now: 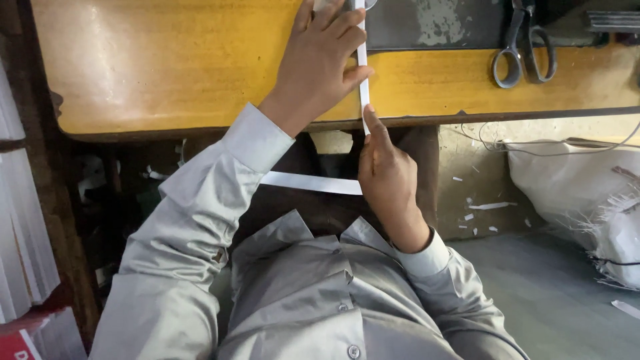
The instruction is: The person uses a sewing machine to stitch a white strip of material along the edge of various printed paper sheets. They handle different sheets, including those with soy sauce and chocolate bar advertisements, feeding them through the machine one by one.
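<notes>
Fingers (pixel 347 23) of the left hand (pixel 320 63) lie spread and flat on a narrow white paper strip (pixel 363 73), pressing it down onto the yellow table (pixel 167 60). They are open, not curled around anything. The strip runs straight from the far side of the table toward the person and crosses the table's near edge, a little right of its middle.

At that near edge, the right hand (pixel 387 177) pinches the strip between thumb and closed fingers, the thumb tip resting on the paper just where it leaves the table. Below this hand, a second length of white strip (pixel 310 182) stretches sideways to the left, under the table's near edge and in front of the person's chest; whether it is joined to the first strip cannot be told.

Both arms wear pale grey sleeves (pixel 200 220) of a buttoned shirt. Toward the far right part of the table, a pair of metal scissors (pixel 523 50) lies with its handles pointing to the near edge, well apart from both hands. A dark grey worn panel (pixel 433 23) sits along the far edge, between the strip and the scissors.

Beyond the table's right end, a white sack (pixel 573 187) rests on the floor (pixel 533 287), with thin wires (pixel 533 147) across it and small white paper scraps (pixel 490 207) scattered nearby. Stacked white sheets (pixel 23 227) stand at the left.
</notes>
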